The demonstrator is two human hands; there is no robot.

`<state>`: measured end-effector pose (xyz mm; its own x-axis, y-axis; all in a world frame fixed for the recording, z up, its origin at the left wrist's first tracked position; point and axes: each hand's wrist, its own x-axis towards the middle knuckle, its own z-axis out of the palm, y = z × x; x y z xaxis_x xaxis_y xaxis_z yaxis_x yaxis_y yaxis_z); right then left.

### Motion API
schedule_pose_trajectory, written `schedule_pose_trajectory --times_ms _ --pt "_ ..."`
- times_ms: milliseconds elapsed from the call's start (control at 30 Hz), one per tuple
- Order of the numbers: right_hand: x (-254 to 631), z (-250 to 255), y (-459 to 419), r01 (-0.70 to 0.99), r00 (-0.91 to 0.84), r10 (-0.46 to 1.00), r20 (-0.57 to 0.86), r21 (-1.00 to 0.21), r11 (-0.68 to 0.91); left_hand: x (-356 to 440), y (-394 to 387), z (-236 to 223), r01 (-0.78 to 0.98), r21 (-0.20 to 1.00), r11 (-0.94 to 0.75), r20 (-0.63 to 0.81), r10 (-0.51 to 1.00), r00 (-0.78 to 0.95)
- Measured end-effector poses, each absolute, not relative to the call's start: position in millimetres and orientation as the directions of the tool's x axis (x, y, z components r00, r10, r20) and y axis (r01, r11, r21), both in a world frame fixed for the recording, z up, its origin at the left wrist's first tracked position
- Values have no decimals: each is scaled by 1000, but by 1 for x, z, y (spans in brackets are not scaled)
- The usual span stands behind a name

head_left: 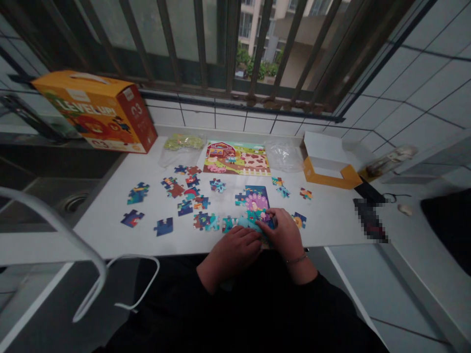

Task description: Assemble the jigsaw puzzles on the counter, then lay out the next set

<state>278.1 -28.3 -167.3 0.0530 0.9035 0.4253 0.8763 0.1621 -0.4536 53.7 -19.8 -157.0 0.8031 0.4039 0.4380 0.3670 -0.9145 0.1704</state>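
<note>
A partly joined jigsaw puzzle (256, 201) with a pink peacock lies near the counter's front edge. My right hand (286, 233) is at its lower right corner, thumb and index finger closed around a puzzle piece (271, 223) that is mostly covered. Across the puzzle's lower edge rests my left hand (235, 247), its fingers stretched side by side and lying on the pieces. A blue piece with a rabbit (228, 223) shows just beyond the left fingers. Beside my right hand sits a piece with an orange round shape (300, 219). My palms hide the puzzle's bottom part.
Several loose puzzle pieces (176, 190) spread over the white counter's left side. Behind are a farm picture (237, 159), a plastic bag (285, 154) and an open yellow-white box (327, 162). An orange carton (99, 115) stands back left beside the sink (77, 201).
</note>
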Motion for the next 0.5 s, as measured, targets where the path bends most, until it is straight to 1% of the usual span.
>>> schedule_pose_trajectory --times_ms 133,267,333,400,500 --pt "278 -163 -31 839 31 895 445 -497 219 49 -22 -161 355 201 -913 432 408 804" --pt "279 -160 -34 815 24 888 460 -524 249 28 -24 -163 387 231 -893 504 450 737" --pt "279 -161 -35 816 26 887 461 -522 248 10 -23 -161 455 254 -854 519 517 681" --pt "280 -162 -34 820 24 887 462 -516 247 -13 -22 -157 544 271 -794 500 599 625" --pt "279 -163 -34 820 24 887 461 -517 247 -44 -18 -154 686 288 -668 472 722 506"
